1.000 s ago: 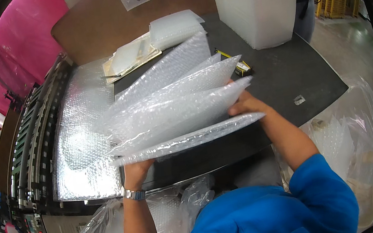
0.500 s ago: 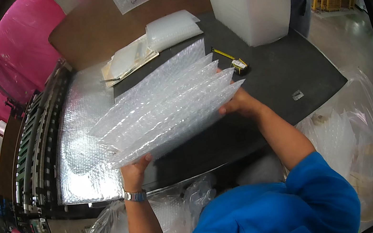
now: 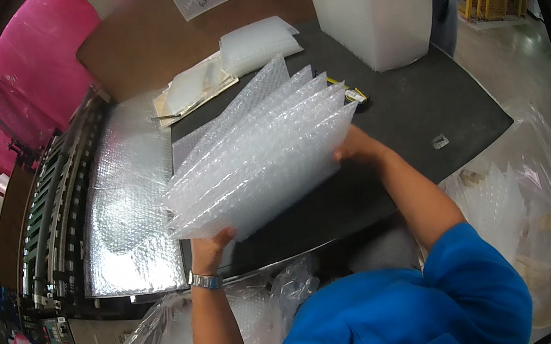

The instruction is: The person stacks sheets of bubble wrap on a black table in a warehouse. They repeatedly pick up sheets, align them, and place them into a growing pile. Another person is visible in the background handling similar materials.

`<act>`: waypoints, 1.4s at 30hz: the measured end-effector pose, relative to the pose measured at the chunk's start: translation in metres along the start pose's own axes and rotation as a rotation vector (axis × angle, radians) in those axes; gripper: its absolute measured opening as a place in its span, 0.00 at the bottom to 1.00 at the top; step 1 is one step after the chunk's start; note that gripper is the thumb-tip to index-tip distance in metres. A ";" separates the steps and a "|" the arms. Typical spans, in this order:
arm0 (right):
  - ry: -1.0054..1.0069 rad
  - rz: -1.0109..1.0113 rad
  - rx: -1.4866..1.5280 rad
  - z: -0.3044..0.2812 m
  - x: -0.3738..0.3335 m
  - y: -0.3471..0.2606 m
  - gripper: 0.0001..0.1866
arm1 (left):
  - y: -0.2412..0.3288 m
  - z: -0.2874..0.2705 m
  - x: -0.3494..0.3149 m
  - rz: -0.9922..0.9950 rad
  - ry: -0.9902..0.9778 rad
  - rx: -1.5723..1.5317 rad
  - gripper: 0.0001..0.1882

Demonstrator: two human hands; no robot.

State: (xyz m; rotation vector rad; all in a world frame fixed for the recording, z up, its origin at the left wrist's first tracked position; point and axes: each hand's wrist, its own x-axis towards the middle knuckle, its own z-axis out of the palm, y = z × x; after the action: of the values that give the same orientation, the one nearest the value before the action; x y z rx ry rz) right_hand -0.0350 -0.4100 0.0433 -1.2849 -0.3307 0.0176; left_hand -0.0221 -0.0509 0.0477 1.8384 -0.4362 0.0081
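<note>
Between my two hands is a fanned stack of bubble wrap sheets (image 3: 267, 166), held tilted above the dark tabletop (image 3: 411, 123). My left hand (image 3: 210, 249), with a metal watch on its wrist, grips the near left corner; its thumb shows on the front and its other fingers are hidden behind. At the right end, my right hand (image 3: 357, 147) is closed around the edge, thumb in front. The sheets' upper right edges spread into several points. Just behind them lies a yellow and black tape measure (image 3: 355, 96), partly covered by the stack.
A silvery bubble sheet (image 3: 128, 208) covers the table's left part, beside a roller machine (image 3: 46, 213). At the back lie a small pile of bubble wrap pouches (image 3: 260, 45) and a tall white foam stack (image 3: 375, 7). Clear plastic bags (image 3: 525, 220) hang below the near edge. Another person stands behind the foam.
The stack has shifted slightly right, its sheets drawn closer together and turned to show more of the front face. My left hand moved a little right; the tape measure is now more covered.
</note>
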 end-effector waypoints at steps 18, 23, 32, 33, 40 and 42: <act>0.022 -0.083 -0.209 0.021 -0.003 -0.018 0.54 | -0.004 0.006 -0.010 0.011 0.150 -0.368 0.31; 0.124 -0.045 -0.148 0.024 -0.003 -0.003 0.46 | -0.012 0.034 0.005 0.043 0.179 -0.218 0.29; 0.028 -0.400 -1.167 0.068 0.006 -0.138 0.26 | 0.099 -0.003 -0.003 0.719 0.526 0.585 0.63; -0.027 -0.482 -1.359 0.075 0.005 -0.151 0.27 | 0.106 0.004 0.004 0.799 0.458 0.559 0.57; -0.056 -0.796 -1.650 0.121 0.013 -0.168 0.37 | 0.091 0.025 -0.010 0.405 0.251 -0.033 0.16; 0.215 -1.049 -1.504 0.106 0.011 -0.165 0.44 | 0.096 0.026 -0.010 0.386 0.325 -0.238 0.18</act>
State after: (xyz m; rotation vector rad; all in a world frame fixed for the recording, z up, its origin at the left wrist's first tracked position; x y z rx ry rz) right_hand -0.0796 -0.3558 0.2267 -2.3657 -0.8691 -1.4937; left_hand -0.0652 -0.0951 0.1257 1.4627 -0.5301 0.4919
